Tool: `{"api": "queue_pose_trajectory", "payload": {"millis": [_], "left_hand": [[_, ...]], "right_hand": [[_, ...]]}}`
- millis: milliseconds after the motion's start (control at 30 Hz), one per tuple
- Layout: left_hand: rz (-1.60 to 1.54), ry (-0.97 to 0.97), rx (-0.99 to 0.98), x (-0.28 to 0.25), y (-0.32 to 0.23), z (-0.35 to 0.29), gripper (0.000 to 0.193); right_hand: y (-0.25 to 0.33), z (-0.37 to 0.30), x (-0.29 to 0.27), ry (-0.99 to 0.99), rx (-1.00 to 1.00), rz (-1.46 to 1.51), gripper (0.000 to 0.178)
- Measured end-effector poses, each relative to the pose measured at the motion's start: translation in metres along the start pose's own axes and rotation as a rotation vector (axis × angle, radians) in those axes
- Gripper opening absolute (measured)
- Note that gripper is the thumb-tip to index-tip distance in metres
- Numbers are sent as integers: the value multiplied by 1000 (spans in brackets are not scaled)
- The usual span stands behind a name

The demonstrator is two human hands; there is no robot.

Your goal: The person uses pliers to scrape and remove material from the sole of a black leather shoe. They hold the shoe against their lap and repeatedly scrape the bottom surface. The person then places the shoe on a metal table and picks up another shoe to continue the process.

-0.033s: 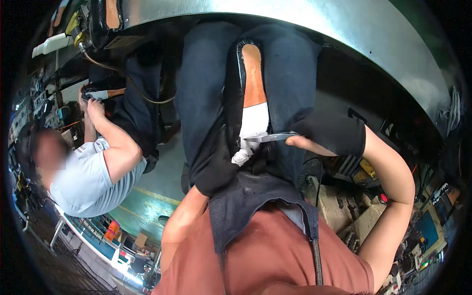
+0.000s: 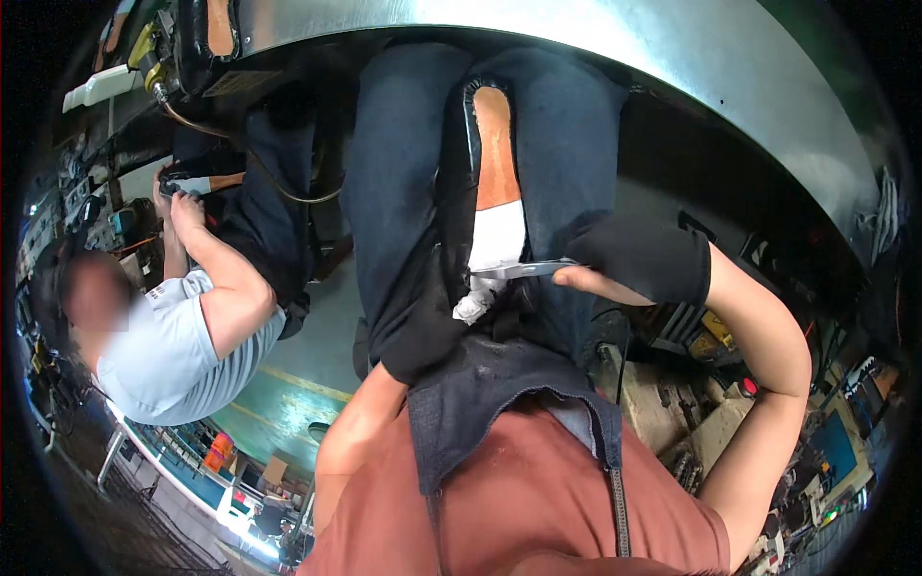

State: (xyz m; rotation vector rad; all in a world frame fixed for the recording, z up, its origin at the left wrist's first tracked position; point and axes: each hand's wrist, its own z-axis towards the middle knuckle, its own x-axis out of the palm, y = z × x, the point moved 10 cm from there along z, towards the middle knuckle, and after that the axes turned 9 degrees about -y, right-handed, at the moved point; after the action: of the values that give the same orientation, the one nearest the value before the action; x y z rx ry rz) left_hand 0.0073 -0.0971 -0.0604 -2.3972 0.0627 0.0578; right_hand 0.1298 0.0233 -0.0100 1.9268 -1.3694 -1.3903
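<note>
A black shoe upper on a form (image 2: 469, 144) lies sole side up between my thighs. Its underside shows a brown insole (image 2: 496, 144) and a white front part (image 2: 498, 230). White crumpled material (image 2: 471, 305) sticks out at the end nearest me. My right hand (image 2: 642, 259), in a black fingerless glove, grips silver pincers (image 2: 533, 270), whose jaws lie at the white part's near end. Also gloved in black, my left hand (image 2: 423, 331) holds the shoe along its left side near that end; its fingertips blend into the dark material.
A metal bench edge (image 2: 615, 24) curves across the far side, beyond my knees. At left a co-worker (image 2: 182, 336) handles another shoe (image 2: 187, 182). A yellow-green air tool (image 2: 146, 58) with a hose (image 2: 279, 187) hangs at far left. Machine parts (image 2: 672, 403) stand at my right.
My right hand and the pincers have shifted slightly to the left, so the jaws reach further across the white part. My left hand and the shoe look unmoved.
</note>
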Motion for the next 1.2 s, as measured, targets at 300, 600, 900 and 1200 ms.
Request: {"api": "queue_pose_trajectory", "payload": {"millis": [300, 600, 900, 1200], "left_hand": [[39, -175, 187, -13, 20, -1, 70], [-312, 39, 123, -7, 22, -1, 61], [-75, -256, 317, -11, 51, 11, 49], [15, -372, 311, -14, 36, 22, 60]], "right_hand": [[25, 6, 15, -142, -63, -121, 36], [-5, 2, 41, -165, -50, -165, 24], [-18, -3, 55, -123, -1, -114, 29], [-37, -3, 15, 218, 265, 401, 46]]}}
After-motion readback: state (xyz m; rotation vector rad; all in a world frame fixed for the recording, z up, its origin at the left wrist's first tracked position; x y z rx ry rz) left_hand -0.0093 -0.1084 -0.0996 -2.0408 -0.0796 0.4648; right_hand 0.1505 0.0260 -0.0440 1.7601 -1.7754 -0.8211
